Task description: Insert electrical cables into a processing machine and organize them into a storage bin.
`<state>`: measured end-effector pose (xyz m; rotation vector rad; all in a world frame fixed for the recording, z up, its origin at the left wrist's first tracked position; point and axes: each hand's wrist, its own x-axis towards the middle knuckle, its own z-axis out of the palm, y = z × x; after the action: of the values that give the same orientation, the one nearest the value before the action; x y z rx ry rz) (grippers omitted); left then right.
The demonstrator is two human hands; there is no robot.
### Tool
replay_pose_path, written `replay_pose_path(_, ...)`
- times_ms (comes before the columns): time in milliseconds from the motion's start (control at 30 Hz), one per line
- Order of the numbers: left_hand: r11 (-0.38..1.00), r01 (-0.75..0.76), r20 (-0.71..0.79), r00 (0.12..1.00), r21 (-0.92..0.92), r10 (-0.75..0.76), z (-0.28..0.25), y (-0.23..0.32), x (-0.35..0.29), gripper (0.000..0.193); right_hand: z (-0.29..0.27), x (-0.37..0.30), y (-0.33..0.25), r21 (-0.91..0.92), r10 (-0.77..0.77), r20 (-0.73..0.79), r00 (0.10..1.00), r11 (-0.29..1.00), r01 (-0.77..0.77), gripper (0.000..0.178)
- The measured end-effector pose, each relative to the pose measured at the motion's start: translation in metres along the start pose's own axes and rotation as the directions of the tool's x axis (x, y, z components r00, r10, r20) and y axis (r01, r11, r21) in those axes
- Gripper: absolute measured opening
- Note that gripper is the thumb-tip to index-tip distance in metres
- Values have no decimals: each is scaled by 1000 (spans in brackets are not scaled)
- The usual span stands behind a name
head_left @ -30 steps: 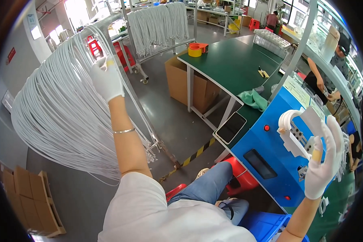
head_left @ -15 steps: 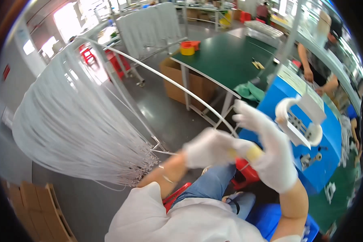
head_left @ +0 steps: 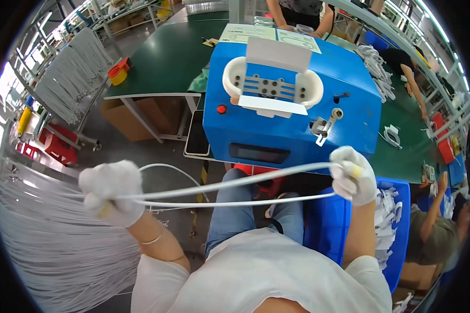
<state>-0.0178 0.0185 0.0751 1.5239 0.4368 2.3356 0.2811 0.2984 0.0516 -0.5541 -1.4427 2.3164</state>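
A looped white cable (head_left: 235, 183) stretches across in front of my lap, pulled out between both hands. Its left part is gripped by my left hand (head_left: 112, 193), whose gloved fingers are closed round it. At the other end my right hand (head_left: 354, 176), also in a white glove, is closed on the cable in front of the blue machine (head_left: 344, 73). On top of that machine are a white curved guard (head_left: 235, 78) and a metal plate with several bolts. A small metal clamp (head_left: 326, 125) sits at its front right.
Many white cables (head_left: 62, 245) hang on a rack at my left. A blue bin (head_left: 402, 229) with white pieces stands at my right. Behind are a green table (head_left: 162, 57) and an orange-and-yellow tape dispenser (head_left: 119, 73). Other people work beyond the machine and at the right.
My view has swung right to face the blue machine. My hands, close together before, are now wide apart with the cable strung between them.
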Motion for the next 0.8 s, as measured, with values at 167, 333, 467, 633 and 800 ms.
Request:
replay_pose_path(167,982,-81,-188,981,-168,49,-14,20,-33,19,-92,-44,23,500,-286,57,956,837,221,63)
replay_pose_path(333,968,249,-374,898,3,-230,37,-49,-48,22,-30,-38,-4,-984,-896,-175,407,177,-34,34)
replay_pose_path(467,714,699,-69,711,-40,-699,88,-95,-28,36,51,-18,-10,-864,-565,378,733,68,498,51)
replay_pose_path(633,716,697,-222,705,44,-673,71,-113,-1,44,33,-22,3,-900,-480,100,871,329,285,26)
replay_pose_path(800,566,820,61,571,-85,-818,109,-130,-4,35,44,-12,24,-834,-609,313,729,191,518,47)
